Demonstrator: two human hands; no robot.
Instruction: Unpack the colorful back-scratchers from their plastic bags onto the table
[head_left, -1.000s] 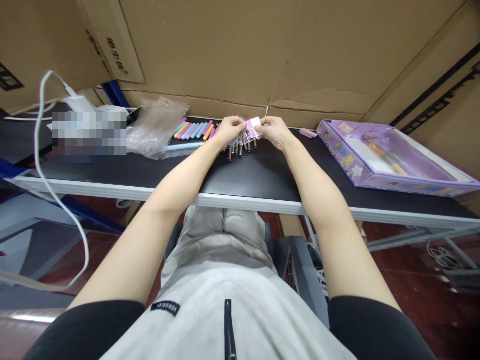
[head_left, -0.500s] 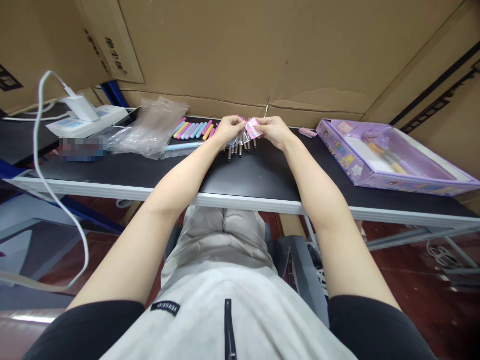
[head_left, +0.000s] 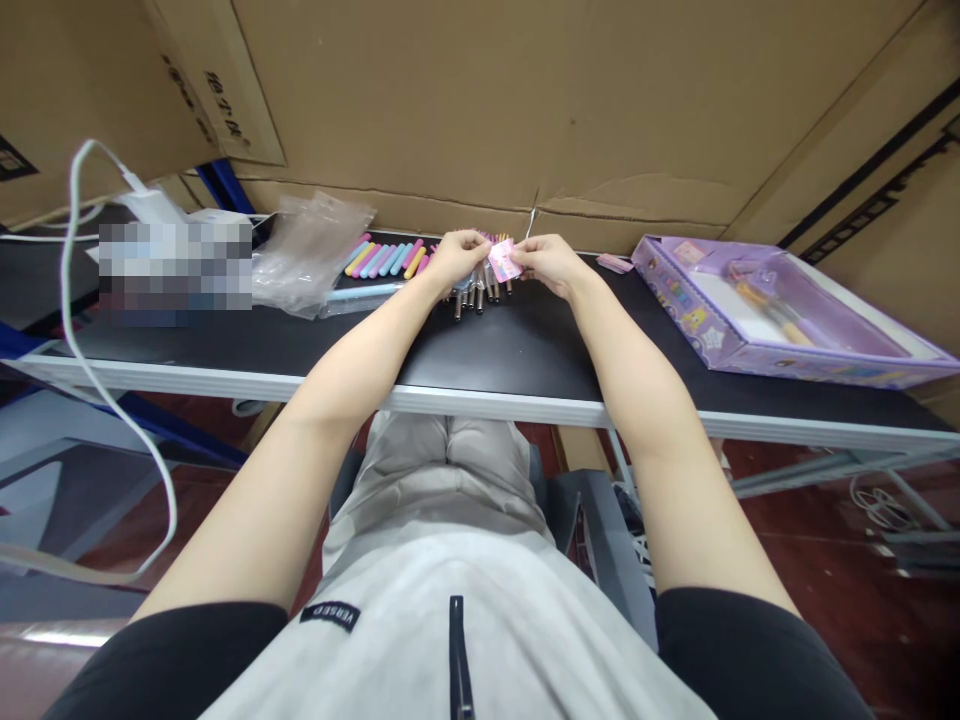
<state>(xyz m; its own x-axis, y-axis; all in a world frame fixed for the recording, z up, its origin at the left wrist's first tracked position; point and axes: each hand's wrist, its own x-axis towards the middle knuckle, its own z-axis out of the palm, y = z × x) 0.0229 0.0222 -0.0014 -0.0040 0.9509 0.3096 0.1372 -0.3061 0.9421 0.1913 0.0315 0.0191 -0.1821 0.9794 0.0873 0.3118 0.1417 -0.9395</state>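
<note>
A small pink printed card is held up between my two hands at the back of the desk. My right hand pinches its right edge between thumb and fingers. Closed in a pinch at the card's left edge is my left hand; a bit of clear plastic shows below its fingers. Beneath and behind the card, several metal-tipped sticks lie in a bunch, partly hidden by the hands. Just left of my left hand, pink, yellow and blue sticks lie in a row.
Clear plastic bags and a bagged blue stick lie left. A purple box with a clear window stands right, near a small stack of pink cards. A white cable loops over the desk's left edge. Cardboard walls the back.
The pink card has tilted a little between my fingers, so more of its printed face shows. Both hands have stayed in nearly the same place.
</note>
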